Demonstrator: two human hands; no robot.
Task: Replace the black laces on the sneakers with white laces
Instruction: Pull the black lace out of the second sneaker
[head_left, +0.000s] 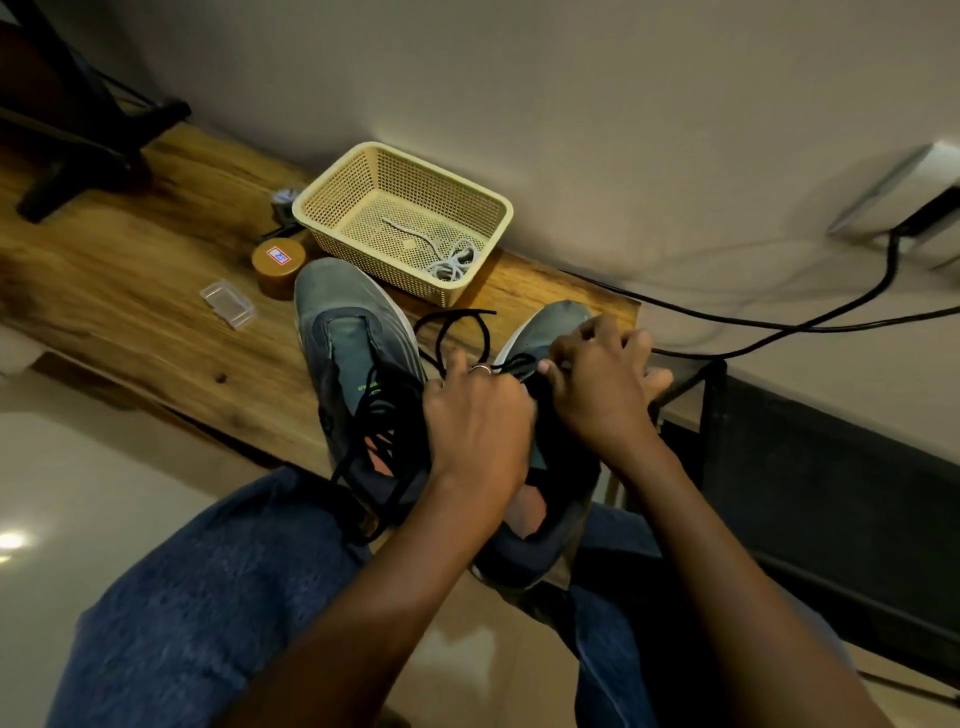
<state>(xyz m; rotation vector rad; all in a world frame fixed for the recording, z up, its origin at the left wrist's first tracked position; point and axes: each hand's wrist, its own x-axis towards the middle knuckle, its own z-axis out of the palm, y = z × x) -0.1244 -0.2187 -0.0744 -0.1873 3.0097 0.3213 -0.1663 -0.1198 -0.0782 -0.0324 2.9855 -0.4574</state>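
Note:
Two grey sneakers rest at the wooden table's (130, 270) near edge. The left sneaker (353, 338) has loose black laces spilling down over my knee. On the right sneaker (550, 327) a black lace (462, 322) loops up above its tongue. My left hand (478, 415), a ring on one finger, holds the right sneaker's lacing area with curled fingers. My right hand (602, 384) pinches the black lace at the upper eyelets. White laces (447, 260) lie coiled in a beige mesh basket (332, 202) behind the sneakers.
A brown round jar (278, 265) and a small clear plastic case (227, 303) sit left of the sneakers. Black cables (831, 317) run along the wall to a white device (914, 202) at right. A dark stand (78, 119) stands at far left.

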